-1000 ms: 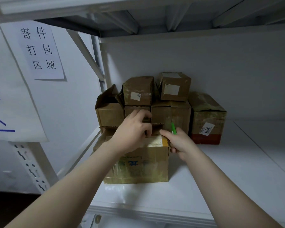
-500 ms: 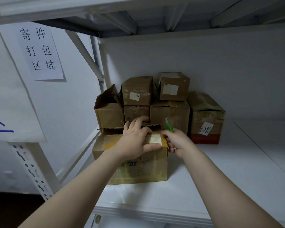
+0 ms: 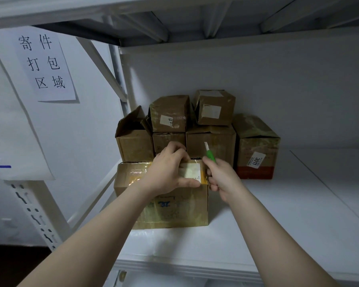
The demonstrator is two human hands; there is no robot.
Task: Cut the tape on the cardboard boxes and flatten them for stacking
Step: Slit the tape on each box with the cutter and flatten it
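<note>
the left hand (image 3: 166, 172) is curling its fingers over the far top edge of the front box (image 3: 170, 210), with the thumb lying along the near edge of a pale label (image 3: 190, 170). the fingertips are dipping out of sight behind that edge. the right hand (image 3: 222, 179) is wrapping its fingers round a green cutter (image 3: 210, 156), its pale blade pointing up just beside the box's top right corner. most of the handle is hiding in the fist. the print on the box front is too blurred to read. the box is sitting on a white shelf (image 3: 288, 214), with more cardboard boxes (image 3: 210, 139) piled behind it. a paper sign (image 3: 45, 63) is hanging on the left wall.
</note>
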